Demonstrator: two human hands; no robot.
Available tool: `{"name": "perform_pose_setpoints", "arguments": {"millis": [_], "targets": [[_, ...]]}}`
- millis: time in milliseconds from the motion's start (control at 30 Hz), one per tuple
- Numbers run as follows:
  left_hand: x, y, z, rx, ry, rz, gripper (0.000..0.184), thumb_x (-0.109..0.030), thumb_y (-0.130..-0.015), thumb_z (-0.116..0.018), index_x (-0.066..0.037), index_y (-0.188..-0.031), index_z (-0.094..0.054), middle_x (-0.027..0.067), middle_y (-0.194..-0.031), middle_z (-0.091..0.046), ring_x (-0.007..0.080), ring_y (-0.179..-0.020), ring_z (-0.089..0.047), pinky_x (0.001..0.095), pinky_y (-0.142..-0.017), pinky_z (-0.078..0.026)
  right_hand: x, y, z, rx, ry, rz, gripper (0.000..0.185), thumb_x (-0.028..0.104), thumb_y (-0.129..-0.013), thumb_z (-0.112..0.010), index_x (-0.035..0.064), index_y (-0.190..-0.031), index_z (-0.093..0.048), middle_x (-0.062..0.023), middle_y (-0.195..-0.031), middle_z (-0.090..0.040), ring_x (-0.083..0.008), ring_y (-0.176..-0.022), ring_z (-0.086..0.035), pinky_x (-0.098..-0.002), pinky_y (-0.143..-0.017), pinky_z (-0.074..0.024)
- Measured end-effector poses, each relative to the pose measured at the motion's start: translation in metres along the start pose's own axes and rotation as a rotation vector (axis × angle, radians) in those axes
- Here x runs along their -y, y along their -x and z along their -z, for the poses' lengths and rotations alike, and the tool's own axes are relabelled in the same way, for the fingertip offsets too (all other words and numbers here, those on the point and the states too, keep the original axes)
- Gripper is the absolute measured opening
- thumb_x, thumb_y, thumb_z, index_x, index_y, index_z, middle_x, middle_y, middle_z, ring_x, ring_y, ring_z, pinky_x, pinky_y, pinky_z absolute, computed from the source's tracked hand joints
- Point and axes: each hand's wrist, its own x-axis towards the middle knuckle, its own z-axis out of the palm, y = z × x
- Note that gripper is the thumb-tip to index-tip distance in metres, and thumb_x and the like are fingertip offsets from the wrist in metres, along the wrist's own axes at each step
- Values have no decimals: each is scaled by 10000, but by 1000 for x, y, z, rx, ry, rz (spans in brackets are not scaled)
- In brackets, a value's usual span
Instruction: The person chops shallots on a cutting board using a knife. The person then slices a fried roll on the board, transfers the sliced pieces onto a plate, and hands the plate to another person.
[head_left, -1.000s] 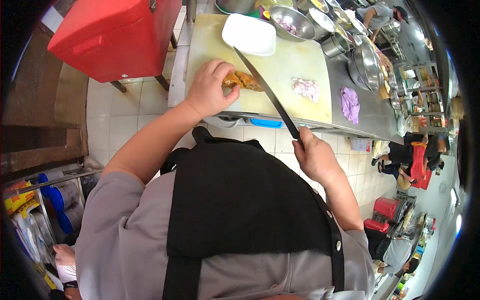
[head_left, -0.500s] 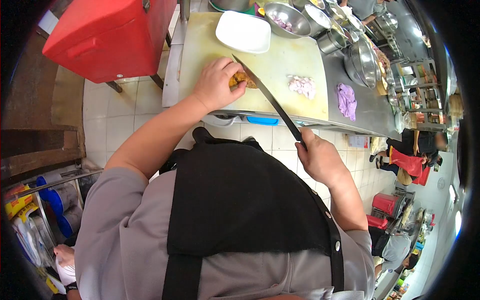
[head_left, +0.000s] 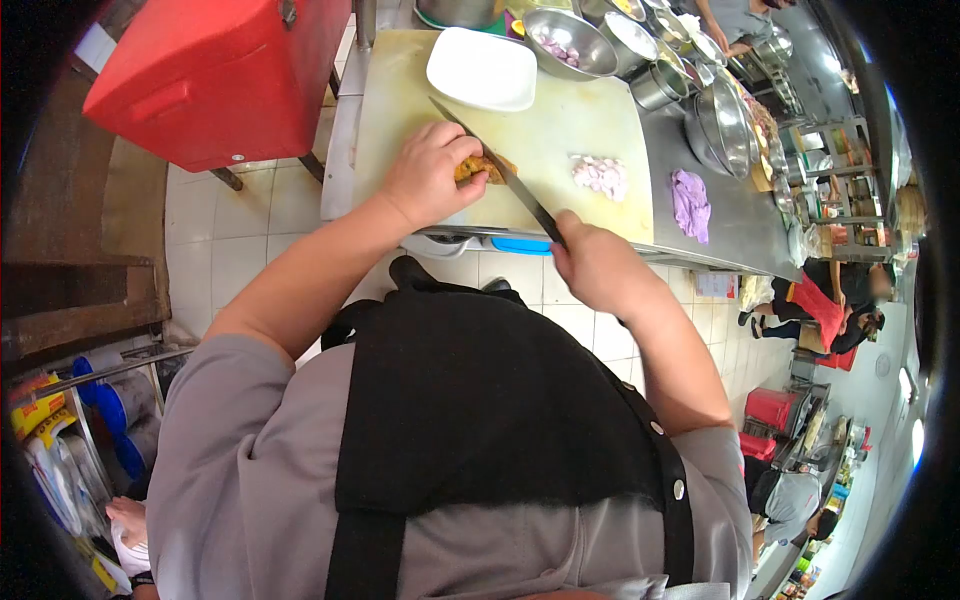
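My left hand presses a golden-brown piece of fried-looking food onto the pale cutting board, its fingers curled over the top. In my right hand is the handle of a long knife. The blade slants across the food, just right of my left fingertips, with its tip pointing away to the upper left. Beyond my left hand lies a white square dish. A small pile of pale chopped pieces sits on the right of the board.
A metal bowl with purplish pieces stands behind the board, among several other bowls and pots. A purple cloth lies on the steel counter to the right. A large red cooler box is at the left. Other people stand further off.
My right hand has moved forward and left, pushing the knife further across the food. The blade tip now reaches further left. My left hand stays on the food.
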Motion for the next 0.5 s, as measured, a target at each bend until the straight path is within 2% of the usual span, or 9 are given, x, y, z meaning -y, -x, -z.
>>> {"name": "perform_pose_setpoints", "arguments": {"millis": [100,200,300,367,500], "targets": [[0,2,-2,-22,6,13,267,-188,-767,-808,-87,-984,-690,83,-1024,-621,312,-999,-616,433,-887,-509,-4,38,24,136,-13,-95,233,190,-1004,-584,13,-1131,-504,-297,-885,-693,-508,-893,-666,-579,-780,-517],[-1,3,-2,-16,12,21,275,-195,-763,-811,-90,-986,-690,82,-1029,-617,311,-997,-612,435,-886,-507,-17,47,6,128,-67,-96,243,212,-1012,-588,22,-1134,-497,-309,-901,-689,-512,-893,-665,-587,-777,-513],[1,3,-1,-11,2,-4,281,-202,-762,-812,-94,-990,-689,89,-1035,-612,315,-1006,-607,435,-892,-503,-30,20,-60,33,-107,-80,246,207,-1012,-592,17,-1121,-482,-318,-912,-686,-515,-886,-669,-592,-777,-521],[0,3,-1,-21,-3,-8,284,-197,-764,-808,-90,-993,-678,95,-1032,-611,322,-1015,-604,436,-900,-497,-18,15,-58,57,-107,-142,245,203,-1010,-592,12,-1119,-483,-312,-907,-689,-509,-886,-672,-589,-775,-524],[-2,2,3,8,0,19,323,-180,-762,-797,-75,-1025,-641,108,-1041,-602,339,-1023,-595,446,-915,-484,-20,24,-37,-6,-118,-86,230,203,-1012,-592,22,-1111,-491,-287,-870,-689,-496,-858,-672,-574,-763,-524]]}}
